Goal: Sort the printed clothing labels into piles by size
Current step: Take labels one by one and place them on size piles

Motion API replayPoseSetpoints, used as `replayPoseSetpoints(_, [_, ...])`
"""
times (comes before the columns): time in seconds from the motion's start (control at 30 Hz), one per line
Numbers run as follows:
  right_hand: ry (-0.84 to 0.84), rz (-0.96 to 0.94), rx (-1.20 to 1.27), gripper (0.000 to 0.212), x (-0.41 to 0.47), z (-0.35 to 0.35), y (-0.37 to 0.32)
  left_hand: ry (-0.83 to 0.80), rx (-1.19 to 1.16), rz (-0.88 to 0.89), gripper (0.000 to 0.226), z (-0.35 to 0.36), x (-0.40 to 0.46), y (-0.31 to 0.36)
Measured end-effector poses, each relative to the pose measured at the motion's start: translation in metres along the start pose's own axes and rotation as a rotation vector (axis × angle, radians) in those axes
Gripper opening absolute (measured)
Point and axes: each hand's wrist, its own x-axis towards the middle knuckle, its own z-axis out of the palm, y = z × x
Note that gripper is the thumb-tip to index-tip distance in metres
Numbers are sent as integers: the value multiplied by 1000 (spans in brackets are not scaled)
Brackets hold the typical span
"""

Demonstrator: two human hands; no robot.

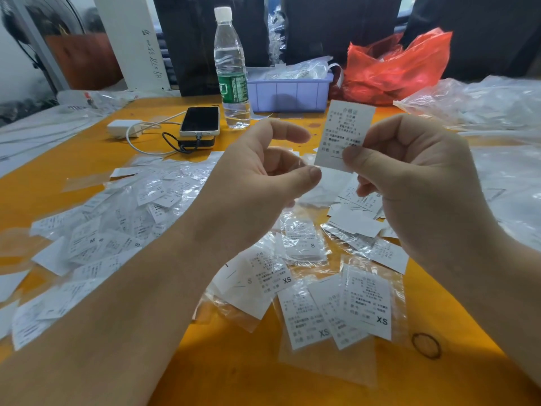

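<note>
My right hand (415, 168) pinches the lower corner of a white printed label (347, 127) and holds it upright above the table; its size mark is hidden behind my thumb. My left hand (257, 171) hovers just left of the label with fingers curled, thumb tip near the label's bottom edge, and a bit of clear film seems to sit between its fingers. Below, several labels marked XS (369, 303) lie in a group at the front. Labels marked S (304, 241) lie behind them. A big loose heap of labels in clear sleeves (117, 224) spreads across the left.
On the orange table (234, 370) stand a water bottle (231, 68), a phone on a power bank (200, 121) with a charger and cable, and a purple bin (289, 92). A red plastic bag (395, 68) sits behind, clear bags (483, 104) at right, a rubber band (426, 345) at front right.
</note>
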Motion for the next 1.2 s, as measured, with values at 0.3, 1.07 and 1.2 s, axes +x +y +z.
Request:
replayPoseSetpoints(0.3, [-7,-5,-37,19,1,-2,-2,27,-17,-2,29,-1,1,1])
replayPoseSetpoints(1.07, [-85,-1,0,13,7,-7,-1,-12,-41,-49,31,-3,0,6])
replayPoseSetpoints(1.2, [-109,18,35,7,4,-4,-1,-23,-27,-54,29,-2,0,6])
